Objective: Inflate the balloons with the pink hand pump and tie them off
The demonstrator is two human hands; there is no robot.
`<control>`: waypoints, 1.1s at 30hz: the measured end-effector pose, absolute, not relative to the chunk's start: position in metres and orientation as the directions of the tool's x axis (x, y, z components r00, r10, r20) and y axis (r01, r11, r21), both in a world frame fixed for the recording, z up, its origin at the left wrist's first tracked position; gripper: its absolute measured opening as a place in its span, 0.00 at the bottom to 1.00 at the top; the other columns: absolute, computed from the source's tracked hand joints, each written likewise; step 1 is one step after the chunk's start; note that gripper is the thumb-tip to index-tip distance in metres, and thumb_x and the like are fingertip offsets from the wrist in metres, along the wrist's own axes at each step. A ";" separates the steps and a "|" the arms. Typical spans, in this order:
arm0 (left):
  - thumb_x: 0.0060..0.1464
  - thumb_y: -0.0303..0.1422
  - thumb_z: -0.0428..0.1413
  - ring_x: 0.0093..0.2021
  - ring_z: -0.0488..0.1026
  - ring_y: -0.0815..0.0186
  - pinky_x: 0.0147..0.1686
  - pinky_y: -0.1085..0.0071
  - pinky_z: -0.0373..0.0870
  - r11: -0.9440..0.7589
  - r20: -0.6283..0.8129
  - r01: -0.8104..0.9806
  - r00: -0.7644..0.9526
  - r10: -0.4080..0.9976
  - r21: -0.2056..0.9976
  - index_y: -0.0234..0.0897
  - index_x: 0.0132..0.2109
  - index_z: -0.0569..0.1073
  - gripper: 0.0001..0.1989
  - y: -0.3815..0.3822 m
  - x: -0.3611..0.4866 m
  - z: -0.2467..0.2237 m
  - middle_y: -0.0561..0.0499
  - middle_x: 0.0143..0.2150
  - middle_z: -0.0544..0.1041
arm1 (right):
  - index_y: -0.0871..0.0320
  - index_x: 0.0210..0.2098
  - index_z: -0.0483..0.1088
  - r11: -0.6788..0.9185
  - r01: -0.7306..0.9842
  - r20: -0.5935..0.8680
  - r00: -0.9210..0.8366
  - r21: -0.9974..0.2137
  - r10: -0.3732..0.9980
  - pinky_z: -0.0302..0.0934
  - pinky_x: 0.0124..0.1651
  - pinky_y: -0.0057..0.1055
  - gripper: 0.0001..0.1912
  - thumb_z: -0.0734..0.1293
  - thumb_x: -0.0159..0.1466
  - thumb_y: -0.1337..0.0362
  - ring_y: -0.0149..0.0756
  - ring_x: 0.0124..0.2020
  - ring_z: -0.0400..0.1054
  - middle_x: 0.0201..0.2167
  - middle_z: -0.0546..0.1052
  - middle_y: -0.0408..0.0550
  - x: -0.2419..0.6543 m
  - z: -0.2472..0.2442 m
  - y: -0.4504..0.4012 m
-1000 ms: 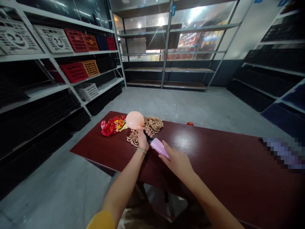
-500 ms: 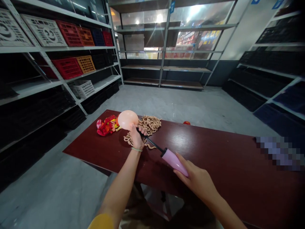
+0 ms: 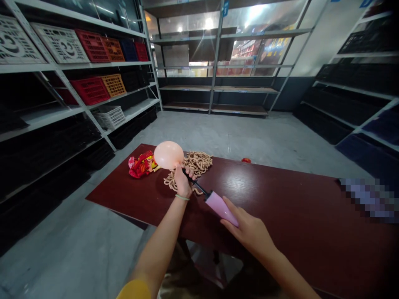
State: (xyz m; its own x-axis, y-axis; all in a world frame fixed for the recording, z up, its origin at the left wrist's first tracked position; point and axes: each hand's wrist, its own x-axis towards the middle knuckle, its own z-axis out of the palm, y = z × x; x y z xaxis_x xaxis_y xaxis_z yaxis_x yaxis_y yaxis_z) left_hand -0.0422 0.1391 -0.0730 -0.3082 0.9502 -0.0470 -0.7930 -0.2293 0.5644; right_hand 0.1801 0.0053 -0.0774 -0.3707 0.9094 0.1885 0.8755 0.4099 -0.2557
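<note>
Over that dark-red surface (image 3: pixel 280 199), the left hand (image 3: pixel 183 185) has fingers wrapped round the pump (image 3: pixel 220 207) by its black end, a peach balloon (image 3: pixel 168 155) at the tip — the right hand's (image 3: pixel 251 231) fingers grip the pink barrel.

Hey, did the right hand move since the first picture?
Yes. Judged against the pile of tan strands on the table, the right hand, holding the pink pump, is now farther right and lower in the view.

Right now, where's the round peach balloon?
Head view, left of centre: the balloon is at the left hand, between crumpled red heap and beige ropelike pieces.
</note>
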 end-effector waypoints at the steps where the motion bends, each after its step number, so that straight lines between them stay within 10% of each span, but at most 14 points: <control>1: 0.62 0.45 0.51 0.16 0.57 0.73 0.14 0.77 0.53 -0.236 -0.052 -0.794 -0.318 0.947 0.560 0.39 0.33 0.61 0.15 0.140 -0.044 -0.072 0.58 0.20 0.57 | 0.47 0.69 0.49 0.412 0.875 0.201 -0.370 -0.253 0.907 0.67 0.34 0.30 0.32 0.59 0.68 0.50 0.40 0.37 0.76 0.42 0.78 0.47 0.192 -0.081 -0.001; 33: 0.62 0.44 0.51 0.17 0.57 0.74 0.14 0.78 0.54 -0.261 -0.044 -0.807 -0.333 0.942 0.529 0.39 0.33 0.61 0.15 0.141 -0.045 -0.071 0.58 0.22 0.57 | 0.45 0.70 0.45 0.374 0.885 0.119 -0.355 -0.277 0.927 0.69 0.39 0.32 0.33 0.59 0.68 0.51 0.42 0.43 0.77 0.51 0.77 0.48 0.208 -0.071 -0.010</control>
State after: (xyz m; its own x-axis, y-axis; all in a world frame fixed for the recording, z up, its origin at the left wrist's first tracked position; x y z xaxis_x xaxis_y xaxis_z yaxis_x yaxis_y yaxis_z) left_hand -0.0446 0.1409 -0.0705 -0.3334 0.9418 -0.0441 -0.8073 -0.2610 0.5294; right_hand 0.2083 -0.0097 -0.0707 -0.3551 0.9273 0.1185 0.8850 0.3743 -0.2769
